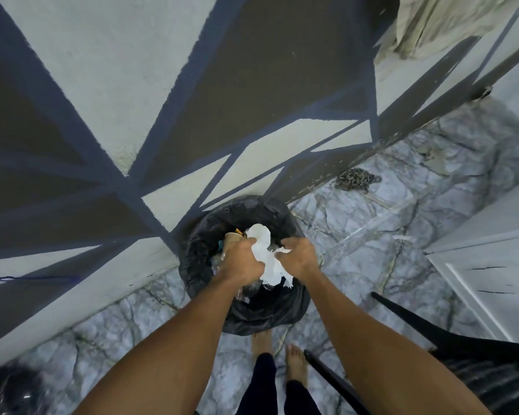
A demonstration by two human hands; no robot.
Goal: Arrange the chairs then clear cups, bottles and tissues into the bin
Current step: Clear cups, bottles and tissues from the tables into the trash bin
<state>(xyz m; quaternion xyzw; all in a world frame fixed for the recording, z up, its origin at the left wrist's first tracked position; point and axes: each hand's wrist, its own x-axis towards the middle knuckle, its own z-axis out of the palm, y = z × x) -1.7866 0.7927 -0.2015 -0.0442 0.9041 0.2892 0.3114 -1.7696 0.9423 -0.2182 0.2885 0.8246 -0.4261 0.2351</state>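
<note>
A round bin (285,310) lined with a black bag stands on the floor against the painted wall. Both my hands are over its mouth. My left hand (242,260) grips crumpled white tissues (262,239) together with a tan paper cup (232,238) that shows beyond its knuckles. My right hand (300,253) pinches the other side of the same tissue wad. A clear plastic item shows under my left wrist inside the bin; what it is I cannot tell.
A black chair (462,348) stands at the lower right, its legs close to my right arm. A white door (492,265) is on the right. A chain (355,178) lies by the wall. My bare feet stand just before the bin on marble floor.
</note>
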